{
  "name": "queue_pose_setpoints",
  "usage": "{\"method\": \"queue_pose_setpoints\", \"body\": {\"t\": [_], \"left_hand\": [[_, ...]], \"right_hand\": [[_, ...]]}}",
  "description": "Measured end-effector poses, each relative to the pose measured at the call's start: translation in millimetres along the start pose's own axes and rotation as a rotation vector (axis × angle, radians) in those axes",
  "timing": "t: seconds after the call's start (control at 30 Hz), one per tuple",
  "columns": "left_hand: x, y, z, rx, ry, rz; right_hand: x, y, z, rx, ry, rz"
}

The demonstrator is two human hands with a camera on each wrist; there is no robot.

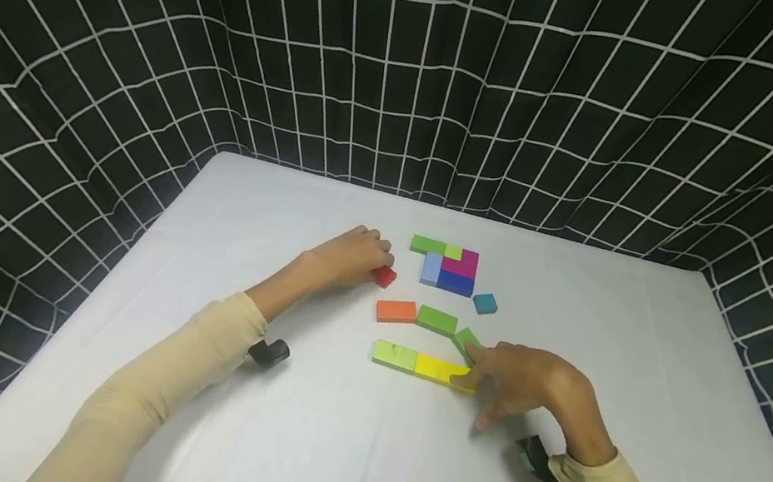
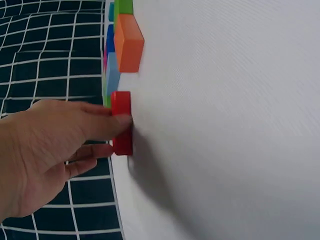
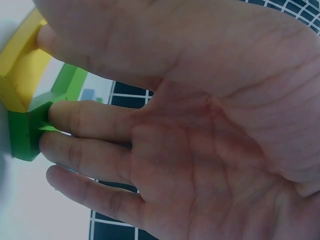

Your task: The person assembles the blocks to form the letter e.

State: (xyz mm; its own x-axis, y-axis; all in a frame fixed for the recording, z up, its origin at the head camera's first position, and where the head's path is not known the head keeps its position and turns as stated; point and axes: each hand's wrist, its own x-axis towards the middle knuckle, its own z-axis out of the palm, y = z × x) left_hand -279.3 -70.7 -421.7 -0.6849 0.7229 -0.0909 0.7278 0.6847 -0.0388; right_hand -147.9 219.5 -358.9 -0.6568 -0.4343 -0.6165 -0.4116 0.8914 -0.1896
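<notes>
My left hand [image 1: 349, 256] pinches a small red block [image 2: 121, 142] between thumb and fingers, close over the white table. Farther to the right, my right hand [image 1: 520, 376] has its fingers extended. In the right wrist view one fingertip touches a yellow block [image 3: 20, 67], while two others touch a slanted green block [image 3: 24, 135]. That green block stands between the yellow block's row and the green block [image 1: 436, 321] behind it. An orange block [image 1: 395, 312] adjoins this second green one. The light green block [image 1: 394, 355] lies end to end with the yellow one.
Behind the rows sits a packed cluster of blocks, including a light blue one [image 1: 431, 268], a dark blue one [image 1: 455, 284] and a magenta one [image 1: 460, 267]. A teal block [image 1: 485, 303] lies beside it. Black grid-patterned curtains [image 1: 426, 87] surround the white table [image 1: 323, 450].
</notes>
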Motion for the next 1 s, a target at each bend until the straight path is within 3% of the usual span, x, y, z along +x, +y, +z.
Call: {"method": "queue_pose_setpoints", "body": {"t": [0.23,0.5,0.63,1.0], "left_hand": [[-35.1,0.2,-6.0,-0.03,-0.008,-0.157],[-70.3,29.6,-14.9,-0.238,-0.136,-0.217],[-73.9,42.1,-12.7,-0.288,-0.152,-0.235],[-64.5,52.0,-7.3,-0.252,-0.14,-0.223]], "right_hand": [[0,-1,-1,0.017,0.004,-0.013],[0,0,0,0.005,0.002,-0.016],[2,0,-1,0.005,0.003,0.0],[1,1,0,0.006,0.007,-0.02]]}}
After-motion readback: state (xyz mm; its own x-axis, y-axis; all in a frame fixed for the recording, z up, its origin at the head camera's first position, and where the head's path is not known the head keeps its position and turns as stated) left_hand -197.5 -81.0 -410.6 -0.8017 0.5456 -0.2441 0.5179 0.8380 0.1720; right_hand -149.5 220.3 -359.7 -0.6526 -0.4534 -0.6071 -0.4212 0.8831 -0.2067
